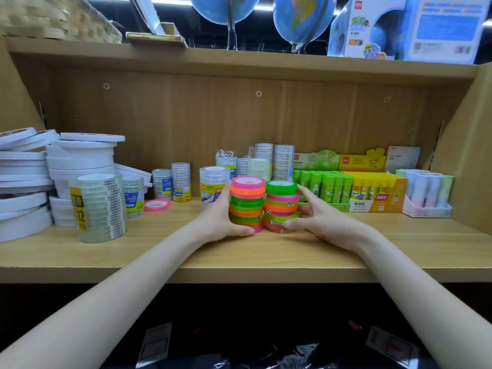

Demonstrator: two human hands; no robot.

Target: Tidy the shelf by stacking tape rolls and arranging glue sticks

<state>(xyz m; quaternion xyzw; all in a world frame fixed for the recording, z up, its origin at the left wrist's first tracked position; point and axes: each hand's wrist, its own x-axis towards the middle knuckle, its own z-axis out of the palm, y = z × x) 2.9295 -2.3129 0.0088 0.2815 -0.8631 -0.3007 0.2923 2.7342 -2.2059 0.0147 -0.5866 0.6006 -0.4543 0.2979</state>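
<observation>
wooden shelf [159,251] in a stationery shop, left hand [221,219] and right hand [316,217] curled around two neon tape stacks [263,206]

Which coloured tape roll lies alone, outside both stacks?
The pink tape roll, flat on the shelf left of the hands; the others are stacked.

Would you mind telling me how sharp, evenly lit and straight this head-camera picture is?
Head view: the neon tape stacks and both hands are fairly sharp; the basket at top left is smeared; wide-angle distortion bows the shelf edge; the space under it is nearly black.
</observation>
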